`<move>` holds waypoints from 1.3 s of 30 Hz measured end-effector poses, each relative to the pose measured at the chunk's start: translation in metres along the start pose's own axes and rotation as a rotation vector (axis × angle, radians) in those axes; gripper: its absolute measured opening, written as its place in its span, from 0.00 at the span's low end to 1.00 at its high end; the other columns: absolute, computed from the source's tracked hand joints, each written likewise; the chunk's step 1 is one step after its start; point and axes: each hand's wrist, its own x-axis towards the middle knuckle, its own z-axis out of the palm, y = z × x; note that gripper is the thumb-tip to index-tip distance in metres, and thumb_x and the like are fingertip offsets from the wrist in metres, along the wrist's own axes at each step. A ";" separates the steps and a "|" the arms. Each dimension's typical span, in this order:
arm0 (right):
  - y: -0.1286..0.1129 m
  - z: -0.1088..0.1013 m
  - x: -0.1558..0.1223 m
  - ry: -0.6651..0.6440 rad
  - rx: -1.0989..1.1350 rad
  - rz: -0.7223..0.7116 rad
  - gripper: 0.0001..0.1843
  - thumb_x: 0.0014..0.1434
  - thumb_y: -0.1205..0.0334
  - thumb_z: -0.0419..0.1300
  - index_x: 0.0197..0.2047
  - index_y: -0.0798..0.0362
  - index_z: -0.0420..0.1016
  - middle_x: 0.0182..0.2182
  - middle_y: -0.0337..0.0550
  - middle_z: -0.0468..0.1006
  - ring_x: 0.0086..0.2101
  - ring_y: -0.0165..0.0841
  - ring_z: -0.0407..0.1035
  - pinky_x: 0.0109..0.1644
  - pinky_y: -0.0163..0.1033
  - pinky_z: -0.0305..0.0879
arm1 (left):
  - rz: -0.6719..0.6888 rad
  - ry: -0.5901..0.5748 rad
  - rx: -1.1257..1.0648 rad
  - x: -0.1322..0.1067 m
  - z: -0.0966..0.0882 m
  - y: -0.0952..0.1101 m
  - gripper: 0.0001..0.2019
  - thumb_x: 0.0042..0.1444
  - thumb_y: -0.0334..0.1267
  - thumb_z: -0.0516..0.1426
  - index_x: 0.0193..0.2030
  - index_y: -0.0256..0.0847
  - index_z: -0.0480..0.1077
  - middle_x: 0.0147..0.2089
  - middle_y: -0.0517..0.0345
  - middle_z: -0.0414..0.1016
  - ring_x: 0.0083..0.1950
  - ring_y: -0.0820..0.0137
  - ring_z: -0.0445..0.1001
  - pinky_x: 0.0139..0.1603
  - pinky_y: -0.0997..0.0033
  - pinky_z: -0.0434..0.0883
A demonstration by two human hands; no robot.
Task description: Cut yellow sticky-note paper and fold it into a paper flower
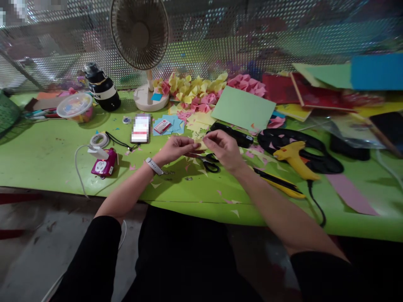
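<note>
My left hand (176,149) and my right hand (222,149) meet over the green table (47,155), fingers pinched together on a small pale yellow piece of paper (200,144) held between them. A white watch band sits on my left wrist. Black-handled scissors (210,163) lie on the table just under my hands. Small paper scraps are scattered around them.
A yellow glue gun (294,158) on a black mat and a yellow utility knife (280,182) lie right of my hands. Folded yellow and pink paper pieces (195,92), a green sheet (244,109) and a fan (140,37) stand behind. A phone (140,128), tape roll, pink power socket (103,164), bottle and plastic bowl lie left.
</note>
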 end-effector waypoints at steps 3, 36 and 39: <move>0.001 0.002 -0.002 0.014 -0.048 -0.081 0.14 0.62 0.46 0.64 0.36 0.48 0.75 0.34 0.42 0.79 0.36 0.36 0.73 0.42 0.42 0.72 | -0.017 -0.031 0.024 -0.001 0.000 -0.001 0.15 0.55 0.45 0.67 0.35 0.33 0.76 0.36 0.50 0.83 0.45 0.65 0.84 0.48 0.65 0.81; 0.005 0.005 -0.008 -0.420 -0.037 0.125 0.25 0.64 0.38 0.58 0.27 0.49 0.65 0.19 0.35 0.67 0.18 0.28 0.59 0.22 0.37 0.55 | -0.169 -0.274 0.180 -0.002 -0.036 0.013 0.15 0.54 0.44 0.68 0.38 0.32 0.77 0.35 0.48 0.83 0.32 0.73 0.82 0.34 0.77 0.77; 0.006 0.004 -0.006 -0.416 -0.058 0.144 0.23 0.64 0.42 0.57 0.26 0.49 0.67 0.20 0.37 0.69 0.19 0.30 0.62 0.23 0.37 0.59 | -0.198 -0.316 0.235 -0.002 -0.047 0.015 0.15 0.52 0.44 0.69 0.37 0.32 0.78 0.36 0.46 0.84 0.33 0.70 0.83 0.33 0.75 0.77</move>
